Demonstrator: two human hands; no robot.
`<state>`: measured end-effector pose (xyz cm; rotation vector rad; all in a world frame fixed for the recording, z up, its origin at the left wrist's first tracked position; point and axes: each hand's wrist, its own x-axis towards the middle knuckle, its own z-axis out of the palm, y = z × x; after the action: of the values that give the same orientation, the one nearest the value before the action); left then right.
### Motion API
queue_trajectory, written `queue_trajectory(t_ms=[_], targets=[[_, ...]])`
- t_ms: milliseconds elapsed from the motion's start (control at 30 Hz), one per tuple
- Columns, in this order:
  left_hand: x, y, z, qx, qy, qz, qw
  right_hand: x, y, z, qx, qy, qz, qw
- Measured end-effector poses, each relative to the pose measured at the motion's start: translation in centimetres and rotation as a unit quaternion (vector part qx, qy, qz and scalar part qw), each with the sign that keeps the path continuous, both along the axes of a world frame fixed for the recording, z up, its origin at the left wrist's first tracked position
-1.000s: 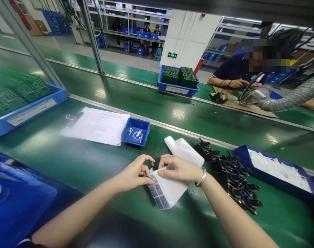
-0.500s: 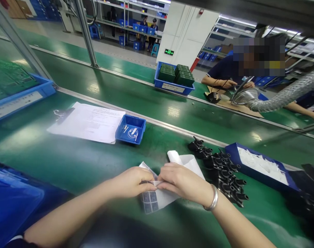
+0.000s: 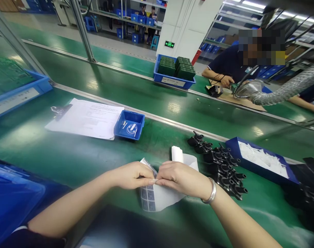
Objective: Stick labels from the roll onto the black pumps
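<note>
Both of my hands meet over a sheet of grey square labels [image 3: 148, 199] on white backing paper [image 3: 169, 197]. The fingers of my left hand [image 3: 134, 175] are pinched at the sheet's upper part, beside the printed labels. My right hand [image 3: 173, 176], with a silver bangle at the wrist, pinches the same spot from the right; the fingertips of the two hands touch. Whether a single label is between them is too small to tell. Behind my right hand the backing continues into a white roll [image 3: 177, 154].
Several black plastic parts [image 3: 224, 167] stand to the right, beside a blue box of white strips [image 3: 262, 160]. A small blue tray [image 3: 129, 124] and papers on a clipboard [image 3: 87, 119] lie left. Beyond the rail are a bin of circuit boards [image 3: 174, 81] and a co-worker [image 3: 229, 70].
My pinched hands remain together on the label sheet, with only a slight shift of the fingers. The whole view has moved a little. The co-worker's hands have shifted.
</note>
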<state>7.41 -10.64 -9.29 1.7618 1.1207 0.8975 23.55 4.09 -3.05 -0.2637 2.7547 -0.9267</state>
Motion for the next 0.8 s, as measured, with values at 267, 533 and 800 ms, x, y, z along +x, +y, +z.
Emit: queue_trajectory(t_ms=[267, 533, 800], targets=[[0.1, 0.1, 0.0, 0.008, 0.037, -0.013, 0.999, 0.9, -0.6, -0.2, 0.006, 0.001, -0.021, 1.000], [-0.2, 0.0, -0.2, 0.001, -0.041, -0.012, 0.999, 0.6, -1.0, -0.3, -0.017, 0.080, 0.002, 0.997], [-0.9, 0.0, -0.8, -0.021, -0.123, 0.010, 0.992, 2.1, -2.5, -1.1, 0.034, 0.198, -0.040, 0.979]])
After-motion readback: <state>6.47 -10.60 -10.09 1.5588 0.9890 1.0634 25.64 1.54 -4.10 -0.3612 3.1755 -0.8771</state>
